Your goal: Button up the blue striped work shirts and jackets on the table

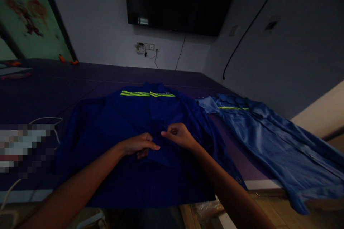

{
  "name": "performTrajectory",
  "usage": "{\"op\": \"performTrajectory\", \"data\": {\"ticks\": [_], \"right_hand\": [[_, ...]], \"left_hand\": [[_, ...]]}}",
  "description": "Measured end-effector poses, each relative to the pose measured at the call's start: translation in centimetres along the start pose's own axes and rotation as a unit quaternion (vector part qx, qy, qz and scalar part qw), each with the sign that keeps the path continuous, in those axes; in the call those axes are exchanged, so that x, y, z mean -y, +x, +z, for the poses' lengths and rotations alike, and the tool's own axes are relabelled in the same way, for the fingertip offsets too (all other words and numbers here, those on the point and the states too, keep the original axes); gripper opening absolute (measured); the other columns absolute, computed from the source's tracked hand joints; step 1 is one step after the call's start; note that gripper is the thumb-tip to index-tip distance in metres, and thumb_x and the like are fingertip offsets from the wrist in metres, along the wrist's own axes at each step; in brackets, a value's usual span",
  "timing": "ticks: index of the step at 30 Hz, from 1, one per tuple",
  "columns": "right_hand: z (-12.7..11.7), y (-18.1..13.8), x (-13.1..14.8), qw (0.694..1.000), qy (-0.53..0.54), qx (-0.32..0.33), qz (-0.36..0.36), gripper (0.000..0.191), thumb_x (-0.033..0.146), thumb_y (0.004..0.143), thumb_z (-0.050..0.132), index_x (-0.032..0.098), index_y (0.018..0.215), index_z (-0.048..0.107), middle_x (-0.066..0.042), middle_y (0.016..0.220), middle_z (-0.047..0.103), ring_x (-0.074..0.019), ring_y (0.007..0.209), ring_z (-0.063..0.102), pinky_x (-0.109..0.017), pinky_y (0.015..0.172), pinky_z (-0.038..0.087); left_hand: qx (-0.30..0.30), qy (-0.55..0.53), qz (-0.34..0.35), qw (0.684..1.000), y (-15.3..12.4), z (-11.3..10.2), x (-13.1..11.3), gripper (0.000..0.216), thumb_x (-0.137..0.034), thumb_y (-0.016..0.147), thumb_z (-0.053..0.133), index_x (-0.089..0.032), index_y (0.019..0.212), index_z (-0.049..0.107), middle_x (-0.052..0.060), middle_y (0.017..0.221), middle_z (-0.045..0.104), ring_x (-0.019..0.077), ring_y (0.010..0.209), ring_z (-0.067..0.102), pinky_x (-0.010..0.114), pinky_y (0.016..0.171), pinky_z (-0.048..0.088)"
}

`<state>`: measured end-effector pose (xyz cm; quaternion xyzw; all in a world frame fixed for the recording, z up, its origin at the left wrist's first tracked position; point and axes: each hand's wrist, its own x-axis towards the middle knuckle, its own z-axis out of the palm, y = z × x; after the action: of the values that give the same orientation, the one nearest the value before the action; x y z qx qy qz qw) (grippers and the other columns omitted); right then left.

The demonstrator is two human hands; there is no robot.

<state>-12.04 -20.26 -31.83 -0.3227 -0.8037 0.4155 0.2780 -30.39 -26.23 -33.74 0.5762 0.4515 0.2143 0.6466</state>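
A dark blue work jacket (113, 121) with yellow-green reflective stripes across the chest lies spread on the purple surface, collar away from me. Both hands are at its front placket, about the middle. My left hand (141, 145) is closed on the jacket's front edge, thumb pointing right. My right hand (178, 134) pinches the cloth a little higher and to the right, its fingers curled. Between them the fabric is bunched; whether a button sits there is too dark to tell.
A lighter blue work shirt (258, 132) lies at the right, hanging over the front edge. A white cable (45, 118) runs by a blurred-out patch at the left. Behind are a wall-mounted screen (182, 0), wall sockets (147, 47) and a dangling black cable (247, 30).
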Motion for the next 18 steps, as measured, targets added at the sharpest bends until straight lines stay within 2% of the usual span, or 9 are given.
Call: {"op": "performTrajectory", "data": {"ticks": [3,5,11,14,18], "right_hand": [[0.1,-0.8,0.8,0.993,0.011,0.119,-0.002,0.041,0.050,0.061,0.066,0.014,0.052,0.049,0.005,0.045,0.042,-0.0042,0.042,0.036,-0.018,0.040,0.024],[0.5,-1.1,1.0,0.986,0.012,0.164,-0.008,0.039,0.048,0.060,0.068,0.013,0.055,0.052,0.005,0.047,0.045,-0.0046,0.043,0.039,-0.018,0.041,0.026],[1.3,-1.2,0.9,0.980,-0.010,0.200,-0.002,0.034,0.045,0.061,0.069,0.013,0.059,0.055,0.004,0.050,0.051,-0.0051,0.045,0.043,-0.017,0.041,0.030],[1.4,-1.3,0.9,0.975,-0.016,0.223,0.019,0.035,0.047,0.061,0.067,0.013,0.061,0.058,0.002,0.051,0.054,-0.0059,0.045,0.047,-0.016,0.042,0.034],[1.5,-1.3,0.7,0.964,0.004,0.260,0.059,0.037,0.049,0.062,0.065,0.012,0.066,0.060,0.002,0.051,0.057,-0.0066,0.042,0.050,-0.016,0.039,0.036]], "left_hand": [[0.007,-0.032,0.001,0.999,0.2,-0.3,0.4,0.042,-0.047,0.067,0.058,-0.015,0.044,0.042,-0.005,0.029,0.039,0.0071,0.025,0.037,0.017,0.027,0.021],[0.015,-0.037,-0.002,0.999,0.4,-0.5,0.6,0.042,-0.047,0.068,0.056,-0.015,0.044,0.042,-0.005,0.029,0.039,0.0069,0.025,0.037,0.017,0.027,0.022],[0.041,-0.037,-0.018,0.998,0.5,-0.8,0.9,0.033,-0.042,0.070,0.055,-0.013,0.054,0.049,-0.003,0.035,0.050,0.0076,0.029,0.043,0.016,0.029,0.028],[0.074,-0.039,0.000,0.996,0.7,-0.8,1.1,0.031,-0.040,0.069,0.055,-0.012,0.056,0.052,-0.001,0.039,0.055,0.0073,0.030,0.045,0.015,0.029,0.028],[0.081,-0.028,0.011,0.996,0.8,-0.9,1.4,0.028,-0.037,0.069,0.056,-0.011,0.059,0.053,0.000,0.041,0.057,0.0071,0.031,0.045,0.015,0.030,0.027]]}}
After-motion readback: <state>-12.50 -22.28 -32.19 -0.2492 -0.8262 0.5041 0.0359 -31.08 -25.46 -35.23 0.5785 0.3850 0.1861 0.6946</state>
